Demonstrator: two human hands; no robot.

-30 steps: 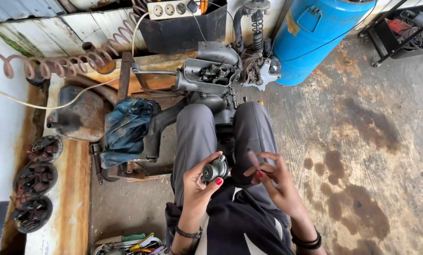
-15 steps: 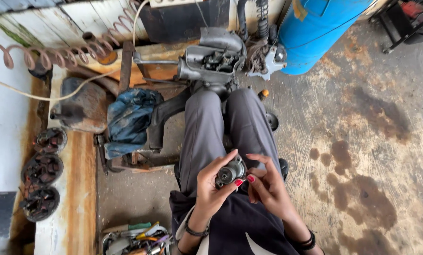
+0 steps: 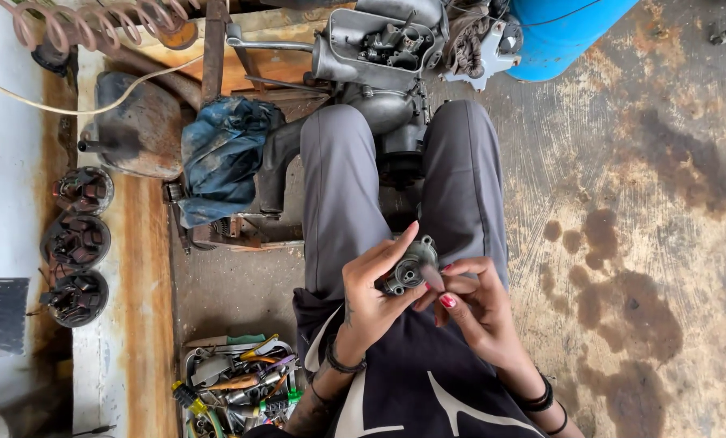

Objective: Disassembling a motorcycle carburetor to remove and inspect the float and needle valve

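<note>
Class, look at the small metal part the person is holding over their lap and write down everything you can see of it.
The small metal part is a grey, dull cast piece that looks like metal, with a round opening and darker recesses on the face turned toward the camera. It sits tilted above the grey trousers. The left hand grips it from the left and below, one finger lying along its top. The fingertips of the right hand touch its right side. Finer detail is too small to tell.

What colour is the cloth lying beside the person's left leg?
The cloth is blue, with dark dirty patches; the head view shows it.
</note>
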